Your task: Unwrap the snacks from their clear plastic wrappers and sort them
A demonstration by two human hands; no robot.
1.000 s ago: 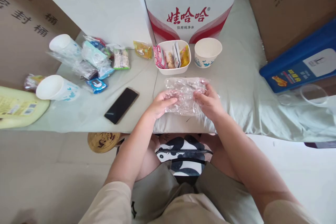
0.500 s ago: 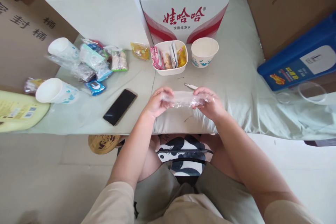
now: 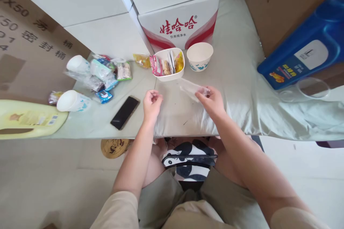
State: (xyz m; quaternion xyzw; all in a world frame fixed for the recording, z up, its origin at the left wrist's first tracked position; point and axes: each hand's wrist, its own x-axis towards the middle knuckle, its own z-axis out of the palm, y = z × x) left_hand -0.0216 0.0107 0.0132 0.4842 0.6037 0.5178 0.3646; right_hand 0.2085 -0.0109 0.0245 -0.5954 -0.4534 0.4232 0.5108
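Observation:
My right hand (image 3: 212, 101) pinches a clear, crinkled plastic wrapper (image 3: 189, 87) by its right end. The wrapper slants up and left above the cloth, its far end just below the white tub (image 3: 170, 78). To the left, my left hand (image 3: 152, 104) is apart from the wrapper, its fingers curled in against the thumb; whatever they may hold is hidden. The tub carries several small packaged snacks (image 3: 166, 66), pink, white and yellow. Right of it stands a white paper bowl (image 3: 200, 55) with blue print.
A black phone (image 3: 125, 112) lies left of my left hand. Beyond it are wrapped snacks (image 3: 100, 69), two paper cups (image 3: 70, 101) and a yellow jug (image 3: 32, 118). Boxes (image 3: 178, 25) line the back. A blue container (image 3: 301, 50) and clear plastic cup (image 3: 313, 87) are at right.
My left hand has let go of the wrapper and moved left. My right hand keeps it, now tilted up to the left. The view has shifted; the white pen-like stick no longer shows.

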